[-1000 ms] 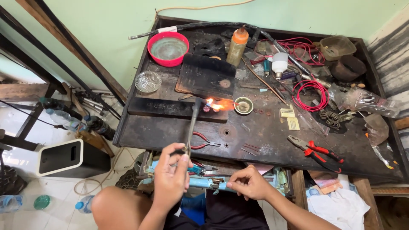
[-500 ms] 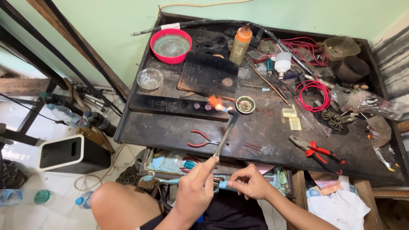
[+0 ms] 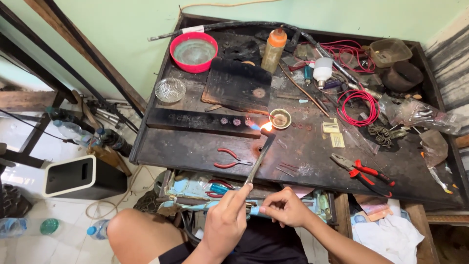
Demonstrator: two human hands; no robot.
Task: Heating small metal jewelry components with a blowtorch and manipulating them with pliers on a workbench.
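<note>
Speaker box: a white and black box [image 3: 80,177] stands on the tiled floor at the far left, beside the table leg.
Bottles: two plastic bottles [image 3: 100,229] lie on the floor near the person's bare knee.
Table: a dark, burnt work table [image 3: 161,152] fills the middle, with many small things on it.
Glass dish: a small clear dish [image 3: 169,90] sits near the left edge of the table.
Red bowl: a red bowl [image 3: 194,52] stands at the back left, just behind the glass dish.
Black bar: a long black bar [image 3: 195,120] lies across the table, with small round pieces on its right end.
Small pliers: red-handled pliers [image 3: 232,159] lie on the table, just left of the torch.
Left hand: the left hand [image 3: 225,222] is low in the middle, its fingers closed around the lower end of the torch.
Torch: a thin metal torch [image 3: 259,157] goes up from the left hand, tilted to the right; its tip is over the table.
Flame: an orange flame [image 3: 266,126] burns at the tip, near the right end of the black bar.
Brass cup: a small round brass cup [image 3: 280,118] sits just right of the flame.
Right hand: the right hand [image 3: 286,209] is beside the left one, fingers pinched on a light blue tube [image 3: 255,211] below the table edge.
Red wire: a coil of red wire [image 3: 359,107] lies further right.
Big pliers: red and black pliers [image 3: 362,172] lie near the front right edge.
</note>
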